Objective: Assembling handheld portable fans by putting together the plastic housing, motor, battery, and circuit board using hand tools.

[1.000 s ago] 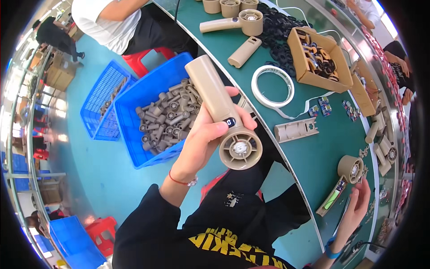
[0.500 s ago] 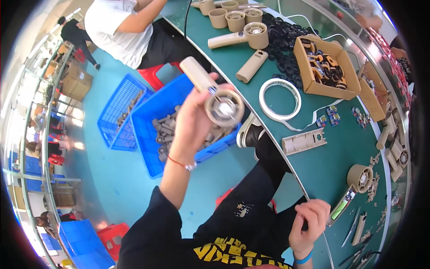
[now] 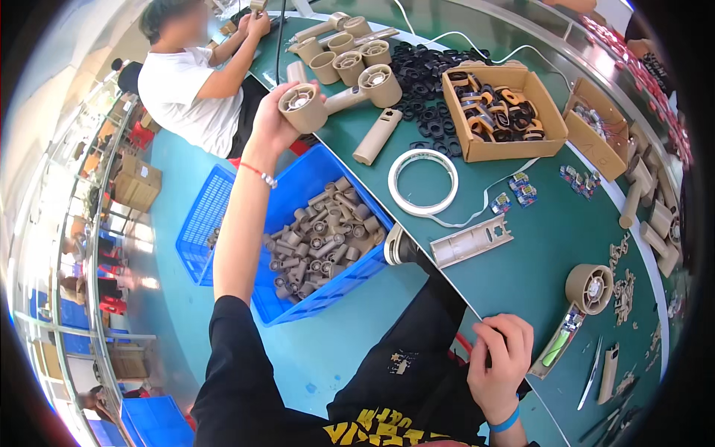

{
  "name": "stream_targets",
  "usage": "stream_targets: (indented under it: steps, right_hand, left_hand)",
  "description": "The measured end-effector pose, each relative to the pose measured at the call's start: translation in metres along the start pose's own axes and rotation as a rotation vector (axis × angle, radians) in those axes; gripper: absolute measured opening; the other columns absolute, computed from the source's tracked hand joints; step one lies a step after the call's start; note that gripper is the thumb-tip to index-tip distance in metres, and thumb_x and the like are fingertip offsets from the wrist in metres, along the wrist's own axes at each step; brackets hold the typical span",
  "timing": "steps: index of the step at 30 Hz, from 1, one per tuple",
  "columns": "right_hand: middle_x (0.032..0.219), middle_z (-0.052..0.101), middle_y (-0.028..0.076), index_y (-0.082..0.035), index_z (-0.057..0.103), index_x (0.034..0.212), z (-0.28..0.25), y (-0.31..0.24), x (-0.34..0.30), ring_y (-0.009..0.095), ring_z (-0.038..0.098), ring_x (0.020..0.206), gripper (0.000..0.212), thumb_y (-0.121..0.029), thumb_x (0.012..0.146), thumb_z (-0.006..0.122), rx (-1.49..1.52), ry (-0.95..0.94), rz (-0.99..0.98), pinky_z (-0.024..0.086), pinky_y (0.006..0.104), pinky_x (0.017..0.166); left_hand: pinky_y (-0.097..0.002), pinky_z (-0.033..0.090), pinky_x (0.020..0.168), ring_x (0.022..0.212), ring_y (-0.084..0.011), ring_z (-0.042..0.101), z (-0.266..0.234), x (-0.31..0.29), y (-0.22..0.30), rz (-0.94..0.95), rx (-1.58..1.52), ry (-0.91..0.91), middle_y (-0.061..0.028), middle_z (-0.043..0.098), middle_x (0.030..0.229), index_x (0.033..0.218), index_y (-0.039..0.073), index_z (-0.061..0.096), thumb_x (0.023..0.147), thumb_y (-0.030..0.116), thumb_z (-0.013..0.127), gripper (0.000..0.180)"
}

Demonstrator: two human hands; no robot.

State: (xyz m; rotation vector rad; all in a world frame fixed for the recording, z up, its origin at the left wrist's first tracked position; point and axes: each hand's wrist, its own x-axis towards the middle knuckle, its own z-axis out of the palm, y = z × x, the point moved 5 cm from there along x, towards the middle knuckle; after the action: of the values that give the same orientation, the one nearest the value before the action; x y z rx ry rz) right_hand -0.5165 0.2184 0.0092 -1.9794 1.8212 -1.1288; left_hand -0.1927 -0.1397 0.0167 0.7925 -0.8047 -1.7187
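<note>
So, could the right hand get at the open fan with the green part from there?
Probably yes: the right hand looks empty, at the edge of the table and close beside the open fan, with nothing visible between them.

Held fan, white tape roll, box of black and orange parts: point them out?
Held fan (image 3: 307,118), head view: round end's outer wall.
White tape roll (image 3: 394,185), head view: ring's left side.
Box (image 3: 514,150), head view: front wall.
</note>
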Motion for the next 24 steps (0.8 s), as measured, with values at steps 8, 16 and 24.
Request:
stream_targets:
  steps: [8,16,24]
  right_hand:
    - [0.097,0.062,0.007,-0.005,0.067,0.091,-0.002,0.007,-0.002,0.03,0.058,0.095,0.028,0.007,0.066,0.065,-0.015,-0.029,-0.003,0.05,0.0383,0.079]
    - [0.092,0.06,0.009,-0.004,0.066,0.086,0.001,0.005,0.0,0.03,0.057,0.091,0.023,0.008,0.066,0.064,-0.013,-0.01,0.005,0.048,0.0384,0.076]
    - [0.091,0.06,0.009,-0.004,0.065,0.086,0.001,-0.003,0.003,0.031,0.057,0.09,0.024,0.009,0.065,0.063,-0.021,0.012,-0.001,0.048,0.0386,0.075]
  left_hand:
    - [-0.0454,0.051,0.09,0.096,-0.0301,0.062,-0.043,0.068,0.037,0.138,0.108,0.272,-0.0143,0.065,0.104,0.111,0.002,0.057,0.096,0.023,0.044,0.029]
    - [-0.0243,0.045,0.057,0.067,-0.0116,0.059,-0.139,0.136,0.05,0.073,0.383,0.367,-0.0031,0.068,0.083,0.094,0.008,0.066,0.092,0.024,0.056,0.019]
    - [-0.0409,0.047,0.089,0.1,-0.0369,0.063,-0.106,0.122,0.067,0.257,1.455,0.752,-0.0242,0.065,0.107,0.116,-0.01,0.059,0.089,0.05,0.052,0.066]
